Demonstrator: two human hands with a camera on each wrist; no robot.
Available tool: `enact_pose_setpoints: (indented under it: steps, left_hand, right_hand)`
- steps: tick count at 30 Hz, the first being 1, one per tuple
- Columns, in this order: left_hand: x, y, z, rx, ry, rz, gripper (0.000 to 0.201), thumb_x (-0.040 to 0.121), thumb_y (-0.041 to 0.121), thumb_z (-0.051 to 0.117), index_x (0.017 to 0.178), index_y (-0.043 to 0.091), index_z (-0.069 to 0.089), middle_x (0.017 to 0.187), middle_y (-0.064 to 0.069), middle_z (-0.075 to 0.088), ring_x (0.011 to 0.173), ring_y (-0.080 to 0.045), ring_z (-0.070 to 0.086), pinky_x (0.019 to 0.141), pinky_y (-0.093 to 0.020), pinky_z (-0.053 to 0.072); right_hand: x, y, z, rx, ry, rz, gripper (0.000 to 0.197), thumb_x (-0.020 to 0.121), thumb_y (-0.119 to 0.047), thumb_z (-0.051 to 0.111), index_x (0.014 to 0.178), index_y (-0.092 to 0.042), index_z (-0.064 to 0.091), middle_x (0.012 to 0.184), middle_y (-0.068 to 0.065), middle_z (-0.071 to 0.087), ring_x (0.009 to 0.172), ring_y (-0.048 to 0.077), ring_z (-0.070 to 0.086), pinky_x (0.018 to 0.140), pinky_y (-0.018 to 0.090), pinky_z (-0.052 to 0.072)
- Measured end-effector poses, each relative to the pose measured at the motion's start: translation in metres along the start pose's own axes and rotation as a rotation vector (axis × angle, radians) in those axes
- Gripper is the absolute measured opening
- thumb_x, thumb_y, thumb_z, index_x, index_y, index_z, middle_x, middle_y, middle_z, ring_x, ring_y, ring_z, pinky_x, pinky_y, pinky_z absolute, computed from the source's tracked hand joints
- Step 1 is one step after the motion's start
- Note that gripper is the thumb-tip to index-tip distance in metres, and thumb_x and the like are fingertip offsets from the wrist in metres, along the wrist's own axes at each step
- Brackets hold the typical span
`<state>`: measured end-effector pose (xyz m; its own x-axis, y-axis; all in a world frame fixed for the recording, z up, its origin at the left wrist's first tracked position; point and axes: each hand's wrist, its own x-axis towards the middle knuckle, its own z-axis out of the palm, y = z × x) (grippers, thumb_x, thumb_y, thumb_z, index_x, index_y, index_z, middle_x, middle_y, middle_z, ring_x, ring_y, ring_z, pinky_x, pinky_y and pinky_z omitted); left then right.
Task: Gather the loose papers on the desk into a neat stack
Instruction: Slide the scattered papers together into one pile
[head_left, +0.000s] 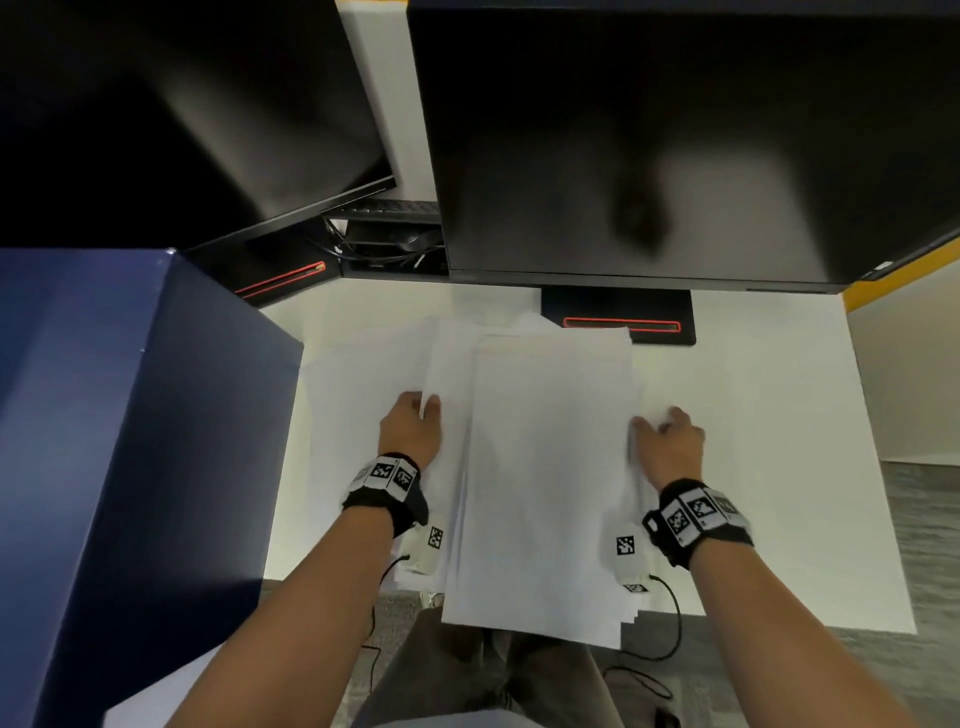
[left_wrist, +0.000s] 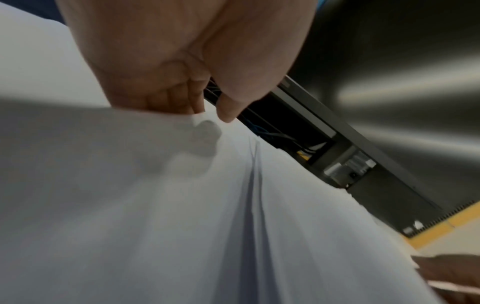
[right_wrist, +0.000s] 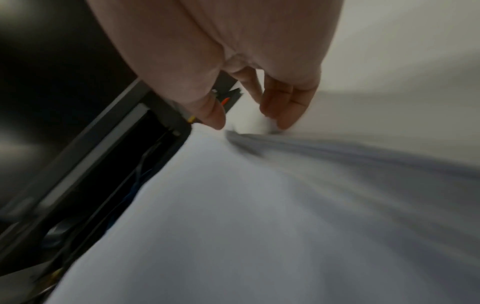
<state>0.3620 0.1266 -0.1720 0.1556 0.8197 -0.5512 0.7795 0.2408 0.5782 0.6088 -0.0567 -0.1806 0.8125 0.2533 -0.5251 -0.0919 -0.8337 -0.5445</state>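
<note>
A pile of white papers (head_left: 545, 467) lies fanned on the white desk (head_left: 769, 493), its near end overhanging the front edge. My left hand (head_left: 423, 408) grips the pile's left edge, with the fingers curled under the sheets and the thumb on top. In the left wrist view the left hand (left_wrist: 210, 115) meets the papers (left_wrist: 182, 205) at that edge. My right hand (head_left: 652, 423) holds the right edge, thumb over the top. The right wrist view shows the right hand (right_wrist: 246, 123) with curled fingers against the layered edge of the papers (right_wrist: 233, 205).
Two black monitors (head_left: 623, 156) (head_left: 182, 130) stand at the back, and one monitor base (head_left: 618, 319) touches the pile's far end. A tall dark blue box (head_left: 130, 415) blocks the left side. A yellow strip (head_left: 893, 280) is at the back right.
</note>
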Motion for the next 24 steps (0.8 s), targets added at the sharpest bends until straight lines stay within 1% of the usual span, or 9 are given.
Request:
enact_pose_setpoints:
  steps: [3,7,9,12,14,17,19,21,24]
  left_hand:
    - [-0.005,0.012,0.015,0.042,-0.082,-0.003,0.047,0.106,0.033,0.038,0.141,0.002,0.045,0.140,-0.021,0.055,0.127,-0.036,0.053,0.100,-0.034,0.041]
    - [-0.021,0.042,0.038,-0.089,-0.051,0.062,0.037,0.107,0.028,0.033,0.134,0.009,0.049,0.125,-0.019,0.063,0.100,-0.028,0.058,0.078,-0.026,0.039]
    - [-0.027,0.042,0.028,-0.111,-0.042,0.096,0.038,0.107,0.030,0.033,0.137,0.010,0.048,0.127,-0.016,0.062,0.110,-0.030,0.059,0.082,-0.024,0.037]
    - [-0.036,0.013,0.005,0.107,-0.099,0.106,0.046,0.102,0.041,0.043,0.138,0.013,0.047,0.125,-0.012,0.066,0.116,-0.031,0.061,0.092,-0.028,0.044]
    - [-0.047,-0.011,0.000,0.307,-0.164,0.071,0.046,0.099,0.047,0.044,0.125,0.011,0.056,0.117,-0.011,0.068,0.111,-0.032,0.064,0.092,-0.031,0.047]
    - [-0.067,-0.036,0.014,0.469,-0.285,0.120,0.041,0.103,0.039,0.040,0.100,0.004,0.062,0.107,-0.017,0.068,0.102,-0.034,0.064,0.088,-0.036,0.051]
    - [-0.075,-0.045,0.019,0.498,-0.297,0.157,0.038,0.102,0.038,0.042,0.093,0.007,0.062,0.099,-0.013,0.068,0.098,-0.033,0.065,0.083,-0.037,0.052]
    - [-0.070,-0.054,0.008,0.418,-0.204,0.169,0.033,0.096,0.044,0.051,0.095,0.015,0.066,0.095,-0.005,0.070,0.096,-0.027,0.067,0.082,-0.032,0.052]
    - [-0.038,-0.071,-0.028,0.332,0.158,0.112,0.057,0.084,0.053,0.063,0.129,0.017,0.060,0.126,-0.010,0.063,0.117,-0.030,0.057,0.099,-0.038,0.046]
  right_hand:
    - [-0.001,-0.013,0.013,-0.048,-0.035,0.043,0.064,0.095,-0.037,0.050,0.146,-0.002,0.033,0.142,0.025,0.033,0.126,0.045,0.044,0.107,0.044,0.036]
    - [-0.010,-0.037,0.034,-0.031,-0.156,-0.101,0.062,0.095,-0.035,0.049,0.149,-0.012,0.029,0.141,0.021,0.035,0.125,0.043,0.045,0.108,0.049,0.038]
    - [-0.012,-0.029,0.021,-0.004,-0.144,-0.115,0.062,0.094,-0.034,0.052,0.149,-0.015,0.030,0.140,0.019,0.036,0.122,0.038,0.048,0.108,0.045,0.039]
    - [-0.026,0.006,-0.007,-0.117,-0.148,-0.104,0.042,0.095,-0.031,0.050,0.126,-0.003,0.047,0.129,0.021,0.041,0.093,0.031,0.054,0.090,0.032,0.041]
    - [-0.045,0.031,-0.008,-0.196,-0.178,-0.112,0.036,0.097,-0.025,0.049,0.120,0.002,0.046,0.124,0.027,0.042,0.080,0.027,0.051,0.083,0.029,0.039]
    - [-0.078,0.056,0.009,-0.290,-0.290,-0.148,0.054,0.100,-0.015,0.044,0.144,0.009,0.024,0.133,0.033,0.037,0.103,0.038,0.053,0.089,0.033,0.041]
    - [-0.093,0.061,0.014,-0.306,-0.310,-0.122,0.056,0.099,-0.013,0.046,0.145,0.008,0.021,0.134,0.031,0.037,0.108,0.040,0.052,0.088,0.034,0.042]
    - [-0.095,0.059,0.007,-0.275,-0.261,-0.067,0.052,0.093,-0.019,0.054,0.137,0.001,0.034,0.129,0.025,0.043,0.104,0.036,0.051,0.088,0.035,0.042]
    - [-0.073,0.051,-0.007,-0.176,-0.139,-0.001,0.066,0.088,-0.028,0.062,0.144,-0.003,0.037,0.139,0.025,0.041,0.121,0.039,0.048,0.103,0.041,0.039]
